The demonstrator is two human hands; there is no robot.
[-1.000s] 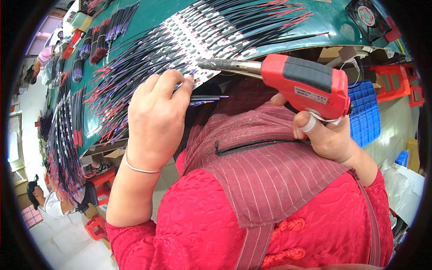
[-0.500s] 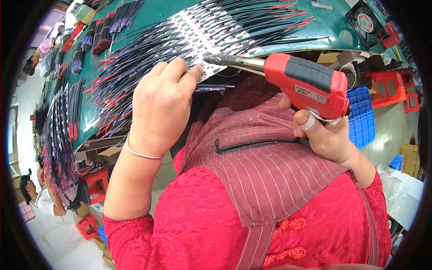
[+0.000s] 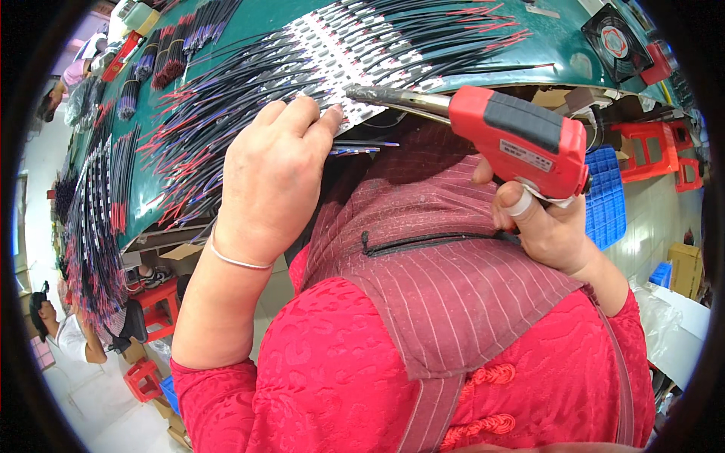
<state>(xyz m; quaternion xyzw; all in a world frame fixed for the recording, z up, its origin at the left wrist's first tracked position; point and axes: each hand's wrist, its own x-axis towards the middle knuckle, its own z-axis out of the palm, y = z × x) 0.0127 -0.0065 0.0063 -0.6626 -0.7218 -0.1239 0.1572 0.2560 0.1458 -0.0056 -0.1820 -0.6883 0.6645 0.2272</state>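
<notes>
My right hand [image 3: 547,223] is wrapped around the handle of a red and black soldering gun [image 3: 521,136], a white wrap on one finger. Its metal tip, darkened at the end, points left to the near edge of a white panel of small circuit boards [image 3: 355,72]. Close beside that tip, my left hand [image 3: 276,166] is closed with thumb and forefinger pinched at the panel's edge. Thin wires [image 3: 366,145] stick out to the right from under its palm; the rest of them is hidden. Rows of black wires [image 3: 226,113] with red and blue ends fan out from the panel.
The green table [image 3: 563,49] carries wire bundles [image 3: 174,57] at the far left and a square black fan [image 3: 615,44] at the far right. Finished-looking wire strips [image 3: 94,234] hang over the left edge. Red stools [image 3: 649,147] and a blue crate [image 3: 604,196] stand right; another person [image 3: 72,336] sits left.
The soldering gun has shifted very slightly to the right, its tip still near the panel's edge. My left hand stays almost in place.
</notes>
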